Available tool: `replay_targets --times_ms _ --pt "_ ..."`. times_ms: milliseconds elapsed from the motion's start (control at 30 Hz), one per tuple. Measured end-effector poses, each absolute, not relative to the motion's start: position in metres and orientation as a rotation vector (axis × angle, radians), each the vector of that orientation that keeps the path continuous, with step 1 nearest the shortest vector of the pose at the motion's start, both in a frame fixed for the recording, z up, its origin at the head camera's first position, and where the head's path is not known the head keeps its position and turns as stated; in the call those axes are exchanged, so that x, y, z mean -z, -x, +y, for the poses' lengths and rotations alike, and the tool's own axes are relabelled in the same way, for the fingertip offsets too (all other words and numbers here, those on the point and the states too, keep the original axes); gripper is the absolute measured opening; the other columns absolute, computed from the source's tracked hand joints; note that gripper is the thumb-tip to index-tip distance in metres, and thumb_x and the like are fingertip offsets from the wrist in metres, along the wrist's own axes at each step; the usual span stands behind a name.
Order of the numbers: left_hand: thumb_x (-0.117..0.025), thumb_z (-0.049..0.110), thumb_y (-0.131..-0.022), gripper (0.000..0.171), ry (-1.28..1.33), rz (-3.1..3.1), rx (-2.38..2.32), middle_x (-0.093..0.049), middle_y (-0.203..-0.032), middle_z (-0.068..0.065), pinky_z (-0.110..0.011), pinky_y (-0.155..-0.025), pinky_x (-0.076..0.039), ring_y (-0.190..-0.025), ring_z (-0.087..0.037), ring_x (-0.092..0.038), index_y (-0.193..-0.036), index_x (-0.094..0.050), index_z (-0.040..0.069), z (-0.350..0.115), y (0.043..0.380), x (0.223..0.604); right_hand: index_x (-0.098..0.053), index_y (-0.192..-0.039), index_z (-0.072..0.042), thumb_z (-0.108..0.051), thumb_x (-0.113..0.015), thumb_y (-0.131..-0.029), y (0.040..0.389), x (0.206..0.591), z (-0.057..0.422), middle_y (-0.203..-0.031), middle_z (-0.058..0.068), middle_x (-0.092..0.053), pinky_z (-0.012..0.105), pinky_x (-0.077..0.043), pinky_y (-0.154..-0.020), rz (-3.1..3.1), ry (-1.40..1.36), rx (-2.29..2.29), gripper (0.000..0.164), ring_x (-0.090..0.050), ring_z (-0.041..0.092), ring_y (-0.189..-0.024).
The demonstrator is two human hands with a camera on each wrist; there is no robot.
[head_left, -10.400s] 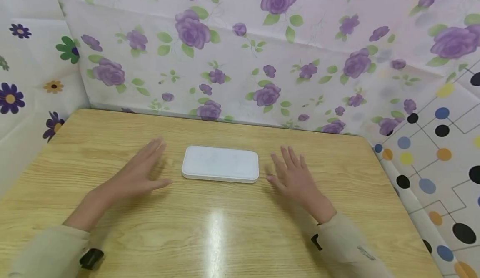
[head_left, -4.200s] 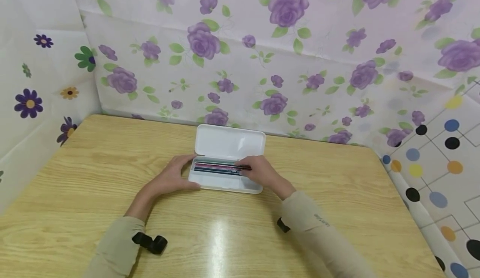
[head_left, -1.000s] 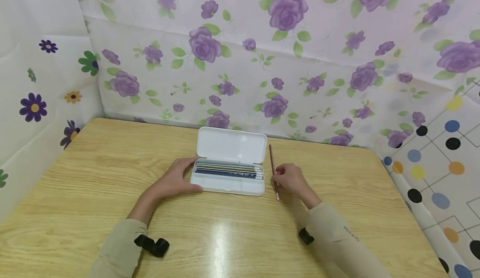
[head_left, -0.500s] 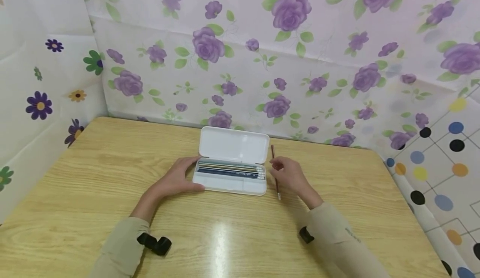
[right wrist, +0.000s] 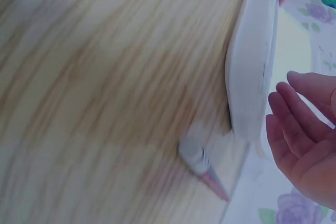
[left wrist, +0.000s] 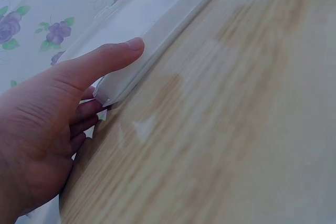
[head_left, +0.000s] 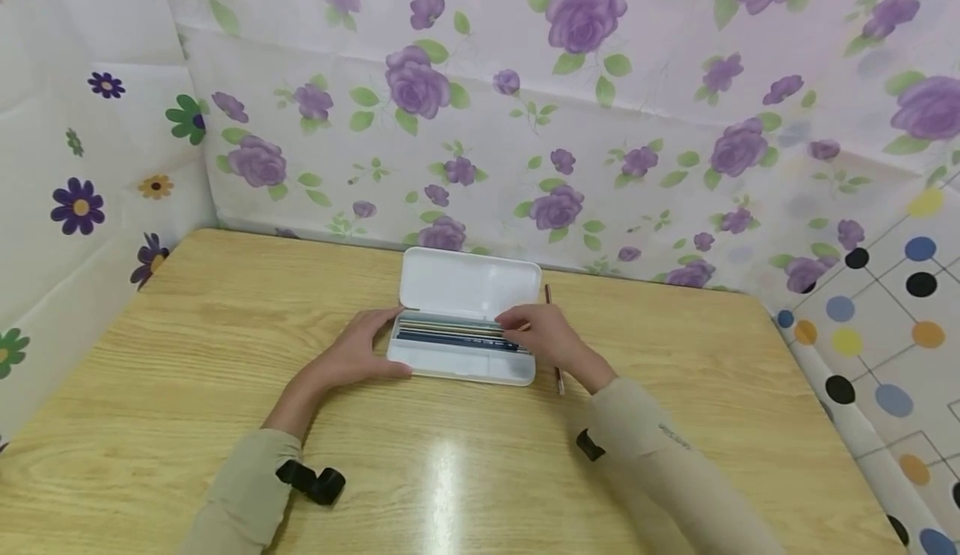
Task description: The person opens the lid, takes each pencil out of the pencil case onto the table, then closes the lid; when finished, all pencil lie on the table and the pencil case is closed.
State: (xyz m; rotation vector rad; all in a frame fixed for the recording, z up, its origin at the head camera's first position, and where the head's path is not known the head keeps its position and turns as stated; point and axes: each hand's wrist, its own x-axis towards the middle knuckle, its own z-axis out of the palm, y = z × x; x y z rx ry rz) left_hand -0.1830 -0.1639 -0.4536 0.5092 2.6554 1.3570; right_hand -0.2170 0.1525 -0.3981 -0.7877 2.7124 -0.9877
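Observation:
A white pencil case (head_left: 450, 363) lies with its lid (head_left: 471, 282) raised at the back. Several pencils (head_left: 438, 332) lie lengthwise in it, dark blue ones towards the front. My left hand (head_left: 354, 352) grips the left end; in the left wrist view the thumb of that hand (left wrist: 58, 103) presses the front rim while its fingers go round the end. Over the pencils' right ends reaches my right hand (head_left: 551, 337). In the right wrist view the thumb and fingers of this hand (right wrist: 307, 135) are apart, holding nothing visible. A dark red pencil (head_left: 559, 382) lies right of the case, partly hidden.
The wooden table (head_left: 337, 472) extends around the case. Purple-flowered sheeting (head_left: 480, 122) rises behind its back edge, with a dotted sheet (head_left: 885, 355) on the right and a flowered one (head_left: 112, 138) on the left. Both wrists carry black straps.
The case was opened earlier and the dark red pencil came out to its right. My right hand has since let go of that pencil and moved left over the case; my left hand stays.

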Motion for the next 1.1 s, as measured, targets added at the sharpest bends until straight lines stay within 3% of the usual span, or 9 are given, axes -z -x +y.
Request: replay_targets --times_ms 233,633,1100 --pt "-0.086 0.039 -0.070 0.100 -0.496 2.640 -1.357 -0.037 -0.146 -0.019 -0.059 -0.106 -0.026 -0.134 -0.037 -0.026 -0.149 -0.035 0.003 -0.164 0.183 0.455 -0.071 -0.109 0.003 0.000 -0.069 -0.087 0.218 0.402 0.139 -0.105 0.012 -0.070 0.033 -0.052 -0.086 2.679 0.867 0.929 0.023 -0.065 0.022 -0.097" --pt "-0.088 0.036 -0.068 0.101 -0.500 2.623 -1.378 -0.038 -0.146 -0.019 -0.057 -0.108 -0.024 -0.134 -0.037 -0.028 -0.148 -0.037 0.004 -0.163 0.185 0.450 -0.074 -0.104 -0.001 0.004 -0.070 -0.085 0.225 0.405 0.127 -0.097 0.008 -0.070 0.028 -0.052 -0.078 2.700 0.895 0.794 0.021 -0.063 0.017 -0.087" --pt "-0.089 0.036 -0.067 0.099 -0.516 2.607 -1.406 -0.039 -0.146 -0.020 -0.056 -0.109 -0.022 -0.136 -0.038 -0.028 -0.147 -0.039 0.003 -0.164 0.188 0.450 -0.075 -0.103 -0.002 0.003 -0.064 -0.090 0.226 0.402 0.120 -0.097 0.008 -0.069 0.033 -0.052 -0.084 2.747 0.928 0.603 0.018 -0.064 0.020 -0.092"
